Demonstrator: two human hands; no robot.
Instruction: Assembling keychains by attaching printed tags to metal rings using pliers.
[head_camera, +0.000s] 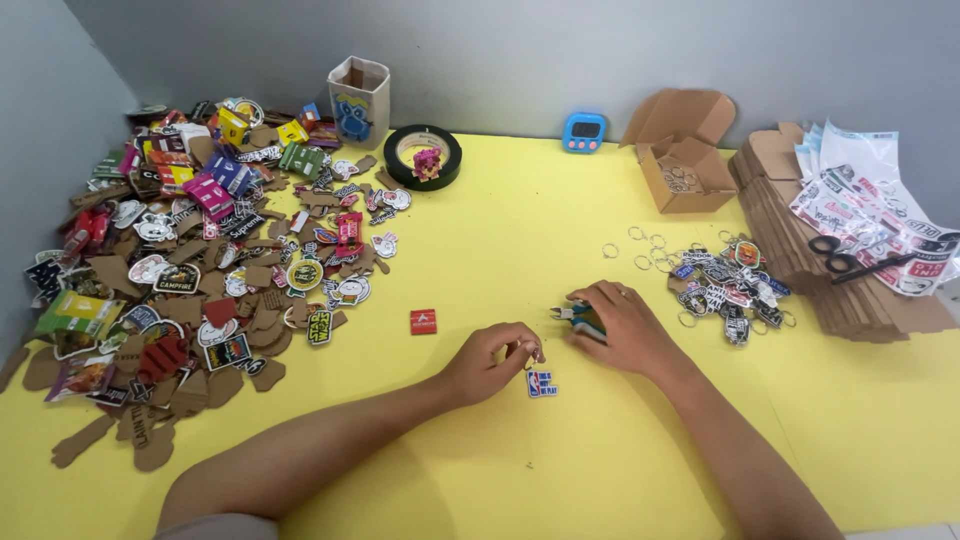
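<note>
The left hand pinches a small ring on a blue charm; the right hand grips pliers. The ring (tiny) could slip from the fingers onto the yellow bench.

Your widest open stretch is the bare yellow table in front of you and up the middle toward the back wall. On your left, a sprawling heap of charms and cardboard scraps blocks most of that side, with a lone red tag lying just beyond its edge. At the back, a small paper bag, a black tape roll and a blue timer stand along the wall. To the right, loose metal rings and a pile of finished keychains crowd the surface, behind them an open cardboard box. Farther right, stacked flat cardboard carries scissors and plastic bags.
</note>
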